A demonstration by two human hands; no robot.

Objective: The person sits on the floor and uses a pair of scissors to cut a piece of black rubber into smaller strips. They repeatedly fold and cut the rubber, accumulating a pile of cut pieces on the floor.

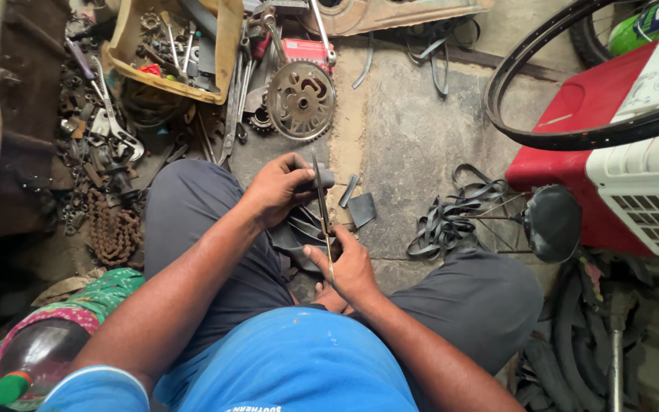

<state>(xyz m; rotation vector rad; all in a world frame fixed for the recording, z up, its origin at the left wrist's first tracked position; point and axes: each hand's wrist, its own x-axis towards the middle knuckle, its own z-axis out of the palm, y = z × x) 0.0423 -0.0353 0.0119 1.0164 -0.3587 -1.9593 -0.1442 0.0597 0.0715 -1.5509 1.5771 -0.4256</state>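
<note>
My left hand (278, 189) grips a piece of black rubber inner tube (323, 178) between my knees. My right hand (351, 265) holds a long pair of scissors (323, 210), whose blades point up along the rubber beside my left thumb. More of the dark tube (299, 233) droops beneath my left hand. Two small cut rubber pieces (358, 202) lie on the concrete floor just right of the scissors.
A toothed chainring (300, 100) lies ahead on the floor. A yellow tray of tools (226, 46), spanners and a rusty chain (114, 233) are at the left. A bicycle rim (543, 137), a red-and-white cooler (634, 183) and rubber strips (451, 217) are at the right.
</note>
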